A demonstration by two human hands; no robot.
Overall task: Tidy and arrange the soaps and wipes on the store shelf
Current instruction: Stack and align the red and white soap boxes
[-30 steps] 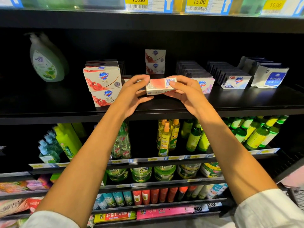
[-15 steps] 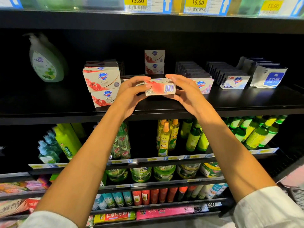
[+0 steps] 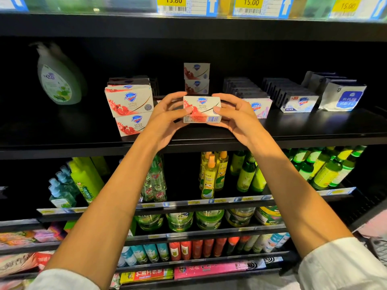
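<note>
A white and red Safeguard soap box stands upright with its front label facing me, near the front of the black shelf. My left hand grips its left end and my right hand grips its right end. Two matching red soap boxes are stacked to the left. Two more stacked boxes stand behind the held one. To the right sit a pink soap box, a row of white and blue soap boxes and wipe packs.
A green-white pump bottle stands at the shelf's far left. Price tags line the shelf edge above. Lower shelves hold green and yellow bottles, jars and flat packets. A basket edge shows at the lower right.
Both hands have turned the soap box from lying with its barcode side toward me to standing with its front label facing me, and have lowered it toward the shelf.
</note>
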